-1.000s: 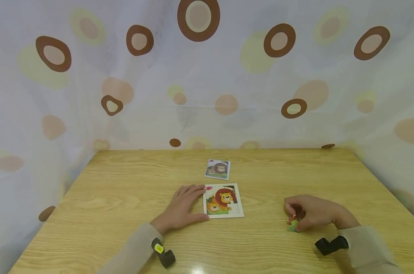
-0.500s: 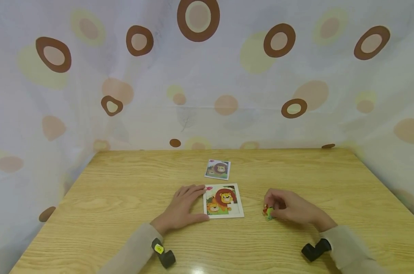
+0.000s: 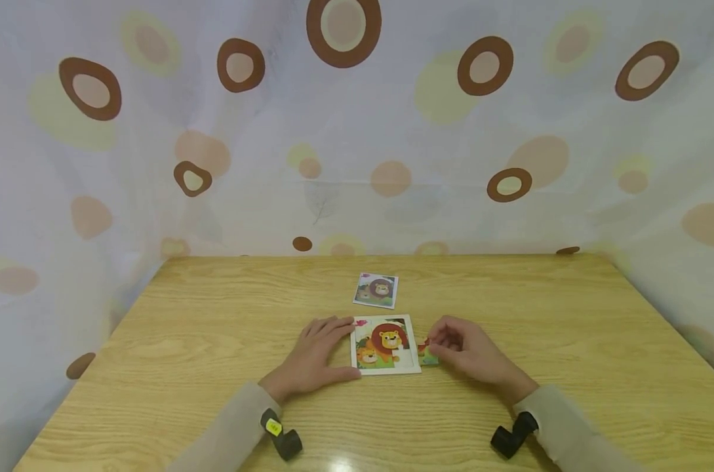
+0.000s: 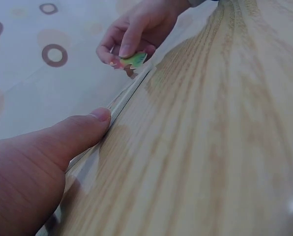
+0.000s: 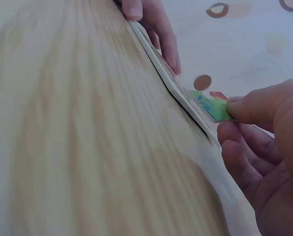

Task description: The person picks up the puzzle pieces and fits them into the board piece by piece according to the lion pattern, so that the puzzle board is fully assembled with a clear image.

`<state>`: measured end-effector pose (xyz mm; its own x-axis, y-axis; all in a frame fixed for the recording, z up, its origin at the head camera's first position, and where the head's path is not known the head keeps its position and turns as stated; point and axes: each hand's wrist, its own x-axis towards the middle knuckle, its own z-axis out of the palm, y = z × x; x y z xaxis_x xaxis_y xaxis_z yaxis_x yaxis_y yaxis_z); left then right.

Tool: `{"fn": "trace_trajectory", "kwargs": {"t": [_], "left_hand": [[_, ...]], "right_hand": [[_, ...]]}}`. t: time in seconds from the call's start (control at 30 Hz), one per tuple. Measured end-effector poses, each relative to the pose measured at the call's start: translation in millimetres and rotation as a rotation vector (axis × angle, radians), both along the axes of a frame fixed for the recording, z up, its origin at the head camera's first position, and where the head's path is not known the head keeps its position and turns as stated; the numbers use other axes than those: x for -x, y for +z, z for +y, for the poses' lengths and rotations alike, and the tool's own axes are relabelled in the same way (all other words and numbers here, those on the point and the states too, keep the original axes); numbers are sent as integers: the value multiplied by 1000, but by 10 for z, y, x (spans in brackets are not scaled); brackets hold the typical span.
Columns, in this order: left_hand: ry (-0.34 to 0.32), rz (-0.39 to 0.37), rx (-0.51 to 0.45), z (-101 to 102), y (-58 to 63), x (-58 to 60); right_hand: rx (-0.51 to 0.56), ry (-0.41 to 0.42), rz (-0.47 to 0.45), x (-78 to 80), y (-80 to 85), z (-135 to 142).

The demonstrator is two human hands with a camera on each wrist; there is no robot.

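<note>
A white-framed lion jigsaw puzzle lies flat on the table, with a pale gap at its lower right corner. My left hand rests along the puzzle's left edge, thumb at the lower left corner and fingertips near the upper left. Just off the frame's right side, my right hand pinches a green and red puzzle piece between thumb and fingers. The right wrist view shows the piece raised slightly above the frame's edge, with the thumb on top of it.
Behind the puzzle lies a small picture card with the same lion image. The wooden table ends against a patterned curtain at the back and sides. Each wrist wears a black camera mount.
My right hand has moved left across the table with the puzzle piece, from well to the right up to the puzzle's right edge. The left hand has stayed in place.
</note>
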<state>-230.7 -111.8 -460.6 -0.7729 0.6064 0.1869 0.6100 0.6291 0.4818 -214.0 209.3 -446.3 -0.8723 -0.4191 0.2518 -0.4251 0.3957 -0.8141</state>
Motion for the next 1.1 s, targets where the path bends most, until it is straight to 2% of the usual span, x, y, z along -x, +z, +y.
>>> {"fn": "trace_trajectory", "kwargs": {"t": [0.17,0.4,0.7,0.93,1.1], "left_hand": [[-9,6,-13,1,3,-3],[-9,-9,-15,-8,14,-5],[-9,-14,-22,3,23,-15],[-3,-12,-13,4,21,-13],[-5,-9,-12,0,28,-13]], "right_hand": [[13,16,-2,22,-25,-180],[-108,-11,-11,53,10,-370],[-174,-6,4,44,43,-413],[-253,-28,2,-26,142,-457],[-248,-34,0,-39,138,-472]]}}
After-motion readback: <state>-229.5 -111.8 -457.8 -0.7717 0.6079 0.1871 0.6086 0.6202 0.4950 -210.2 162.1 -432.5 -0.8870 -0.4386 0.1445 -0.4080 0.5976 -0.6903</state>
